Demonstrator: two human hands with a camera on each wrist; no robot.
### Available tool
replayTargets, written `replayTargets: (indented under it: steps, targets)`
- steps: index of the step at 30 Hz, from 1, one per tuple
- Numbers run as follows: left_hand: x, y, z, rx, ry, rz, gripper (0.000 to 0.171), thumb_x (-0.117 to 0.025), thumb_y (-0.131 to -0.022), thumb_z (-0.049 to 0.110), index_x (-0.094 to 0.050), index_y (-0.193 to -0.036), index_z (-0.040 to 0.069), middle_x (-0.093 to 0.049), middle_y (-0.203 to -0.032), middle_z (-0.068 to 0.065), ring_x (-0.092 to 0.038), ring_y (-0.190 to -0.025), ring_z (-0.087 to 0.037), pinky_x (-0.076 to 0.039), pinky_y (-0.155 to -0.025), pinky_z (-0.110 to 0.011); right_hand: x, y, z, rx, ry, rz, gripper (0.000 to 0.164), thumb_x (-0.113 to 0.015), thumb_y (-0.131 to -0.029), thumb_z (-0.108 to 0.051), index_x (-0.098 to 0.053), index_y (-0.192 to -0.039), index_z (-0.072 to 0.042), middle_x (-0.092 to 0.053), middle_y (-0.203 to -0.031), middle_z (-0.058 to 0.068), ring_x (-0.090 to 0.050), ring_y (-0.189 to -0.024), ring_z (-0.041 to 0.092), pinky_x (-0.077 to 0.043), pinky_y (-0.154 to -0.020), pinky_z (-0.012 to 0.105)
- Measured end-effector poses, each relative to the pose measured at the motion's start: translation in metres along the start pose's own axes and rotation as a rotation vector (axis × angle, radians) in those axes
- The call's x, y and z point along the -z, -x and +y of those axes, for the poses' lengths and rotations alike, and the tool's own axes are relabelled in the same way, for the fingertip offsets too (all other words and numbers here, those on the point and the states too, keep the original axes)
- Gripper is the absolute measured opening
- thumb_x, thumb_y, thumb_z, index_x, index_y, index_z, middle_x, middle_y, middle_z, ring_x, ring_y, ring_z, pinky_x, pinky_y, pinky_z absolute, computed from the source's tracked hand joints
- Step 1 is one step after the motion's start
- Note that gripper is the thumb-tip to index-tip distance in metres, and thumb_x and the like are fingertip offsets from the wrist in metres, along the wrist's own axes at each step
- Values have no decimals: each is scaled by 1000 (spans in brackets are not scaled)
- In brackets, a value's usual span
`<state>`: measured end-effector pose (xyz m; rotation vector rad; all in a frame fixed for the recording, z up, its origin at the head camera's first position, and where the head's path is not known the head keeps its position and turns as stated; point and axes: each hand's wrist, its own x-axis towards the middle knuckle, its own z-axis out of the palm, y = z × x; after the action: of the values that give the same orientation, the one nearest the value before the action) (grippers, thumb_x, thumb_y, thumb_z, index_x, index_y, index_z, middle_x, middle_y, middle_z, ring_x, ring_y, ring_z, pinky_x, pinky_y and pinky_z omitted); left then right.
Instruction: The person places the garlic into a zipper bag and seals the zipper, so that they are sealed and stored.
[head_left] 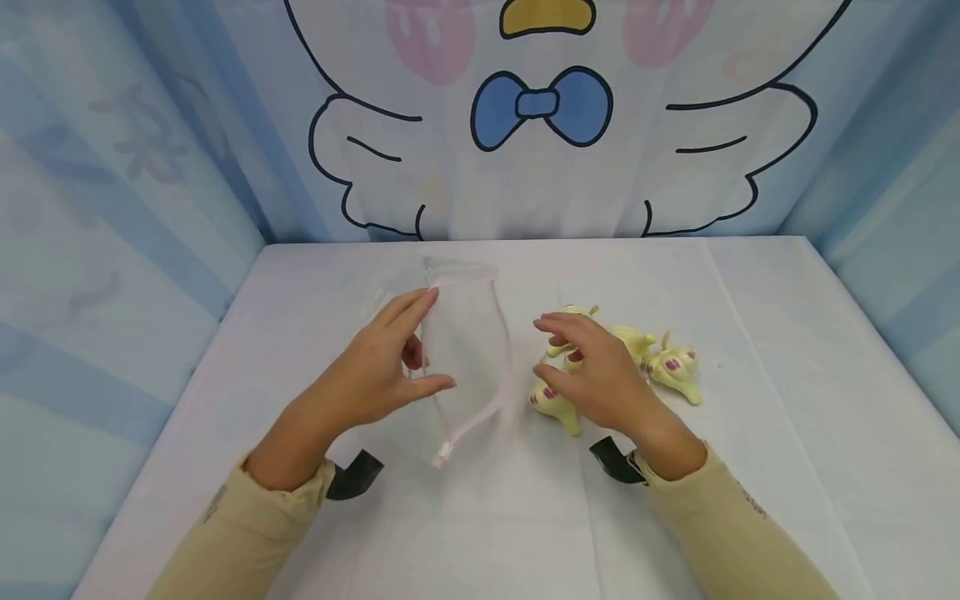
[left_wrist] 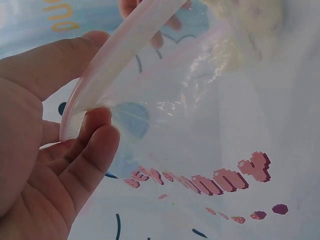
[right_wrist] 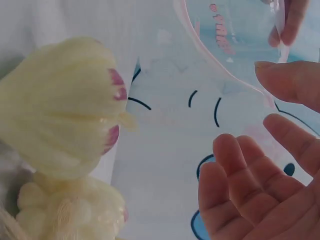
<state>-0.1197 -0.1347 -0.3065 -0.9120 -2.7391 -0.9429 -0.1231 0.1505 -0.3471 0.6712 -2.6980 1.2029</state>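
Observation:
My left hand [head_left: 378,367] holds a clear plastic zip bag [head_left: 468,333] by its pink-edged mouth. The bag stands upright with its mouth spread, and a white slider [head_left: 444,451] sits at the near corner. Pink lettering [left_wrist: 220,182] shows on its film in the left wrist view. Over several pale yellow garlic bulbs [head_left: 672,367] hovers my right hand [head_left: 600,367], fingers and thumb apart with nothing between them. One bulb [head_left: 553,402] lies just left of that hand; others are partly hidden behind it. Close up, a bulb [right_wrist: 65,105] has purple-pink tips.
A white cloth covers the table [head_left: 480,533]. Behind its far edge hangs a curtain [head_left: 540,183] printed with a cartoon figure and a blue bow, and more blue-and-white curtain [head_left: 112,250] closes in both sides. Dark straps [head_left: 356,475] stick out below both wrists.

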Motion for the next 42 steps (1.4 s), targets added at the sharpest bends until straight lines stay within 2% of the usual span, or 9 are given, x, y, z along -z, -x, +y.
replayTargets:
  steps: [4,10,21,28,31,42]
  targets:
    - [-1,-1,-4,16,-8,-8,96,-88,-77,15,-32,-153,-5,-43,-143,-18,-53,-76,-12,-55,-71,-30,7,8,3,-43,47,-31,50,-74,-89,-9,-59,-136,-1,-58,-135,13,-63,-106,30,-54,-84,48]
    - [0,-5,-7,43,-23,-23,97,-87,-78,17,-30,-154,-4,-41,-144,-18,-53,-77,-13,-53,-72,-26,9,21,7,-88,90,-76,50,-74,-89,-10,-58,-135,-1,-60,-131,15,-65,-103,29,-55,-83,48]
    - [-1,-9,-8,91,-15,-38,98,-87,-79,18,-29,-155,-3,-40,-146,-18,-54,-77,-13,-53,-72,-27,-3,32,15,-81,173,-79,48,-75,-86,-7,-60,-131,4,-63,-124,18,-65,-99,29,-54,-82,45]
    - [-2,-9,-8,116,-6,-44,100,-87,-78,19,-28,-156,-2,-39,-147,-17,-54,-77,-14,-53,-71,-26,-9,33,16,-15,283,-99,44,-75,-86,-5,-62,-126,6,-62,-128,21,-55,-122,39,-44,-99,56]
    - [-3,-9,-8,119,3,-48,99,-87,-79,19,-28,-156,-2,-38,-148,-17,-54,-77,-13,-54,-71,-26,-12,33,18,-14,305,-101,43,-75,-85,-5,-63,-125,6,-62,-128,22,-56,-122,39,-45,-98,56]
    - [-5,-8,-9,121,33,-55,101,-87,-79,19,-26,-157,-1,-36,-151,-16,-55,-79,-13,-54,-73,-26,-21,32,20,-72,275,-122,47,-76,-86,-8,-60,-127,8,-61,-128,21,-55,-122,38,-44,-100,52]
